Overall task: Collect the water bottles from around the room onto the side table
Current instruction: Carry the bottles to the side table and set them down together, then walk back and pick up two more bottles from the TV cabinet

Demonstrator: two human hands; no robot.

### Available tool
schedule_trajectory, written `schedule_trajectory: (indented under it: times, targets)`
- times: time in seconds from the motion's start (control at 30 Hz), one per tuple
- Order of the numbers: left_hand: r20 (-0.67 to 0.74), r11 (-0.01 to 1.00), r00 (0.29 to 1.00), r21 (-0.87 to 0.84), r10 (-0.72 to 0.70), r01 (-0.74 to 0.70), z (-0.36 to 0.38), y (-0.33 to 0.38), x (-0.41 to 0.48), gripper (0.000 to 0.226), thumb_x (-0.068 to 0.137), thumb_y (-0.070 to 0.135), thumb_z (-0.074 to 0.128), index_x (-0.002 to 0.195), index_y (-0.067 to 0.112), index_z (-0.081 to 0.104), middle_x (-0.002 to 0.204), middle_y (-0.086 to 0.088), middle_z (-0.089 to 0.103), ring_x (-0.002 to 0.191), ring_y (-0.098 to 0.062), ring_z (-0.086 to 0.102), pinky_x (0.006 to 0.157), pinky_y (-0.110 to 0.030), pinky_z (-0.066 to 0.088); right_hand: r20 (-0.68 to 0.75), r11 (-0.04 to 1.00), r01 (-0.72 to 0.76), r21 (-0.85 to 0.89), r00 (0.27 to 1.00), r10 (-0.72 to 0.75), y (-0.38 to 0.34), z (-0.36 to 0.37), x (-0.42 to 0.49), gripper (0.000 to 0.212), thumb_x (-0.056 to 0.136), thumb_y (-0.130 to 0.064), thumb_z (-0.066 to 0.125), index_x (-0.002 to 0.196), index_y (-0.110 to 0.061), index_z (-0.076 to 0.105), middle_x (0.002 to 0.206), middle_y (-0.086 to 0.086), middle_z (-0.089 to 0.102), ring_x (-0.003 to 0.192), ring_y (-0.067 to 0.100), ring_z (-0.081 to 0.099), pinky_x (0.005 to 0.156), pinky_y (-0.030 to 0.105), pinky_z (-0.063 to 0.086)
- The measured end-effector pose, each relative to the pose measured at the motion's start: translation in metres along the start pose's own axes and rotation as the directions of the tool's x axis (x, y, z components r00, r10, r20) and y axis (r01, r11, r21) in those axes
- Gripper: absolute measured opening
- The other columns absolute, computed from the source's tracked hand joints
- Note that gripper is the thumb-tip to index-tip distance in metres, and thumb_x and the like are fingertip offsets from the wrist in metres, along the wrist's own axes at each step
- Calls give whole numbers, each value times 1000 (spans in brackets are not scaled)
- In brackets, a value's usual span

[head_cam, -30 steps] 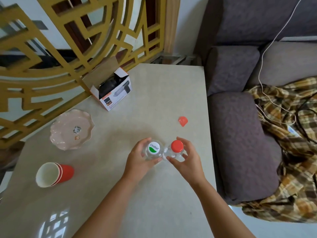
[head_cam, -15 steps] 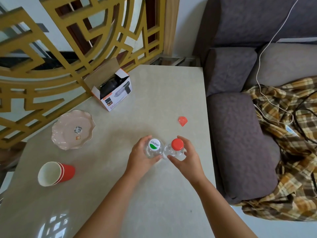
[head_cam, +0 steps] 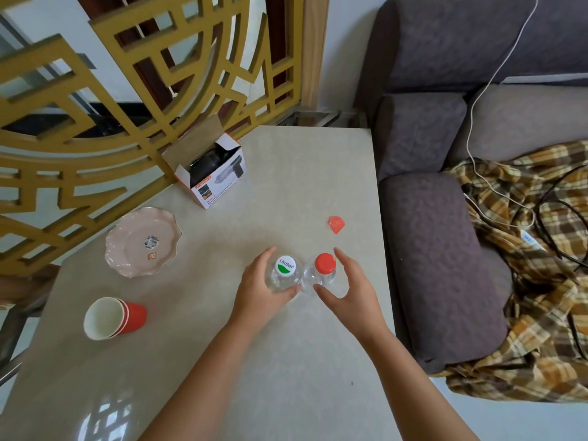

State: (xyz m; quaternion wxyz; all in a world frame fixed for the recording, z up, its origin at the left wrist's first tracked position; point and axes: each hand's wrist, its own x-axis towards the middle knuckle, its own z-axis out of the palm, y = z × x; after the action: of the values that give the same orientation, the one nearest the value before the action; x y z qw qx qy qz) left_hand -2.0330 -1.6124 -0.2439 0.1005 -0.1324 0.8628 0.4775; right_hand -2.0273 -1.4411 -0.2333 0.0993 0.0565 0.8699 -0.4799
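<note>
Glossy beige side table [head_cam: 286,173], gilt lattice screen [head_cam: 95,128] behind it. Left: stacked red paper cups [head_cam: 114,318] on their side, scalloped pink plate [head_cam: 133,249], open carton [head_cam: 219,186]. Centre: left hand [head_cam: 257,291] curled round clear green-capped bottle [head_cam: 284,270]. Red-capped bottle [head_cam: 325,265] upright just beside it, right hand [head_cam: 353,291] cupped near it, fingers spread. Right: nubby grey sofa [head_cam: 439,249], plaid cloth [head_cam: 525,281].

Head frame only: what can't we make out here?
- Fill level of the white-cap bottle and red-cap bottle: the head view looks straight down on the caps, and the left hand covers one side.
- Dark item in the box: mostly hidden by the box walls.
- Plate sticker text: too small.
- Blanket: cut off by the right edge.
</note>
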Motion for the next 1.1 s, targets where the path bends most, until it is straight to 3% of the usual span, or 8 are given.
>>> schedule_trajectory:
  times: [0.1,0.23,0.3,0.43,0.7,0.83,0.93,1.1]
  targets:
    - [-28,997,997,34,65,-64,-17,13,-19,78,69,30,78,136,27,37,130,20,36,122,3,31,94,-13,24,-42,997,51,-61,998,-54,-11,-10,-12,68,78,-29,70,137,-19,36,133,-8,45,121,4,40,96,16,28]
    - [-142,953,951,168,275,-251,-33,26,-42,58,80,41,62,130,14,48,131,9,45,120,3,32,99,-11,24,-116,978,92,-189,987,-115,-23,-25,-31,57,83,-28,65,133,-14,44,131,0,52,122,13,45,99,25,34]
    - [-181,924,920,232,348,-304,-40,37,-53,52,82,42,50,121,8,56,128,-2,55,117,-3,41,97,-14,28,-202,948,136,-289,959,-199,-33,-35,-42,45,83,-24,64,125,-10,53,123,5,60,116,25,53,97,36,41]
    - [-185,819,840,402,510,-408,-51,62,-71,40,82,33,48,110,8,63,117,-7,64,107,-18,51,90,-26,34,-303,873,170,-457,893,-333,-54,-49,-65,39,77,-23,60,113,-8,62,112,8,68,110,32,59,93,50,42]
    - [13,627,725,492,689,-605,-53,111,-111,39,85,31,44,111,9,62,118,-6,64,110,-25,57,90,-39,46,-362,804,132,-580,842,-400,-84,-76,-115,35,76,-13,71,110,-9,64,115,9,66,115,34,55,93,58,39]
    - [127,524,657,500,743,-689,-43,132,-135,38,85,30,43,113,12,62,119,-5,64,113,-25,56,93,-38,43,-419,781,60,-622,817,-396,-90,-92,-149,31,78,-22,59,107,-11,66,113,9,67,113,34,57,91,58,42]
    - [210,456,600,473,772,-754,-31,147,-153,39,85,30,42,112,11,64,117,-8,65,109,-26,60,90,-40,47,-463,770,-11,-638,804,-373,-88,-104,-175,33,82,-28,51,107,-12,66,114,9,67,112,34,57,90,59,44]
    - [283,381,493,370,823,-848,-7,167,-185,41,84,29,42,113,8,64,118,-10,65,110,-28,60,90,-44,47,-590,791,-116,-601,731,-342,-73,-128,-224,30,78,-21,60,105,-11,67,114,10,66,112,33,57,86,57,48]
